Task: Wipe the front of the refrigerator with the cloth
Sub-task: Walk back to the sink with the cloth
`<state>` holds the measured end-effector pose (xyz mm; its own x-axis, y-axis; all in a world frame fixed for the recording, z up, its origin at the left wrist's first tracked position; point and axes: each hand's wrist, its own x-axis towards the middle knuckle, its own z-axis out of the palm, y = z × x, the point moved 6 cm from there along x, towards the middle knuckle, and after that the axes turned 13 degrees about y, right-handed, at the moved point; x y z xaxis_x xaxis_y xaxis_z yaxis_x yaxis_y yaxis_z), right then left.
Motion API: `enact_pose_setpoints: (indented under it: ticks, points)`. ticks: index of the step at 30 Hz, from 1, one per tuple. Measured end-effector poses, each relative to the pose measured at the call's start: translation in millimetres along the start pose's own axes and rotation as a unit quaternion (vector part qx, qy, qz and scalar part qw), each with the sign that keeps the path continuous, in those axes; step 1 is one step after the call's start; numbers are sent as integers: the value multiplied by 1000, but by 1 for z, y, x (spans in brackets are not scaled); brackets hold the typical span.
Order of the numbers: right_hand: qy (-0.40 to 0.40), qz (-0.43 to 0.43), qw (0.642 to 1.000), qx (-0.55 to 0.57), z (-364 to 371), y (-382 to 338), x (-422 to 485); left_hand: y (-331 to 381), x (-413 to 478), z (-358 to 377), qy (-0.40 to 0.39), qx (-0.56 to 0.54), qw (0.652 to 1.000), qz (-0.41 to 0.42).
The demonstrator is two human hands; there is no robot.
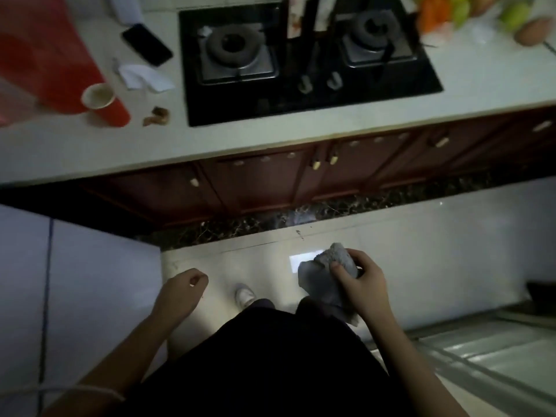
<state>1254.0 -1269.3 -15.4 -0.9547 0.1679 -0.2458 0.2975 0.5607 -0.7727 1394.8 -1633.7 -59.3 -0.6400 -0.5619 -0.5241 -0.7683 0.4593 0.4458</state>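
Cloth (323, 279), grey and crumpled, clutched in right grip (358, 278) at 4 o'clock above pale floor (436, 251), tail hung toward dark trousers. Left grip (183, 285) at 7 o'clock, loosely curled, empty. Faced counter (270, 133) at 12 o'clock, black hob (310, 94) at centre, phone (147, 45) and red cup (103, 102) toward 10 o'clock. Between both grips, white shoe (245, 296) on floor.

Dim kitchen: pale countertop (270, 127) with black two-burner hob (301, 94) across upper frame, dark red cabinets (264, 182) beneath, pale tiled floor (451, 251) below.
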Motion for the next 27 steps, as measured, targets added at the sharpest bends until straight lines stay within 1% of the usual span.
enact_pose_setpoints:
  ticks: [5,7,9,11,14,17,21,24,27]
  points:
    - [58,53,997,12,-61,65,-2,52,5,37,-34,50,996,59]
    - [78,67,994,22,-80,84,0,68,5,48,-30,70,994,80]
    - [88,81,992,36,-94,99,7,81,10,55,-21,89,991,99]
    - [99,105,988,57,-108,112,13,93,16,59,-32,111,988,106]
    - [122,114,983,81,-128,116,29,122,27,60,-49,139,982,115]
    - [140,132,976,98,-145,124,48,167,47,69,-60,168,973,149]
    - [195,159,962,104,-175,138,78,244,84,112,-91,205,957,185]
    - [242,202,945,90,-205,153,96,310,112,163,-152,246,933,215]
    - [293,244,922,69,-237,166,106,387,119,222,-208,286,892,281]
